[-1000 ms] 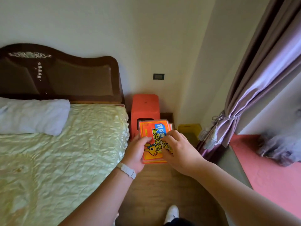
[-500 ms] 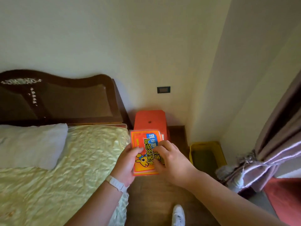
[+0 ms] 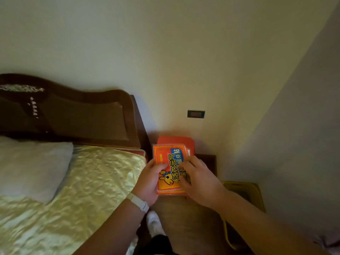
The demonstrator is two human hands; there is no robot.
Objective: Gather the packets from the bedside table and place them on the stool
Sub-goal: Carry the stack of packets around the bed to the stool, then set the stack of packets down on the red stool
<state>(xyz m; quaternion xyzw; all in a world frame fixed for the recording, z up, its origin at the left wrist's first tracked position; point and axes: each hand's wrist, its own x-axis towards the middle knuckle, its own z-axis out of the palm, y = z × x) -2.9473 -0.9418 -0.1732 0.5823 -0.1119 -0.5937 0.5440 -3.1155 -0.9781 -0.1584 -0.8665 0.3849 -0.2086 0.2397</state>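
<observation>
Head camera, looking down into a bedroom corner: a dark carved wooden headboard (image 3: 73,115) and a white pillow (image 3: 31,168) sit at left above a crinkled, glossy pale-gold bedspread (image 3: 82,196). The left hand (image 3: 149,181), a white band at its wrist, clasps the left edge of a stack of orange packets (image 3: 169,159), thumb on the printed face. The right hand (image 3: 198,179) presses fingers on the top packet and closes around the stack's right side. The stack is held above the wooden bedside table (image 3: 185,218), just in front of the orange plastic stool (image 3: 176,139) by the wall. The packets look thin, light, slick and flexible, liable to slide apart; pinching both long edges seems the safest hold. A yellow bin (image 3: 246,192) stands at right.
</observation>
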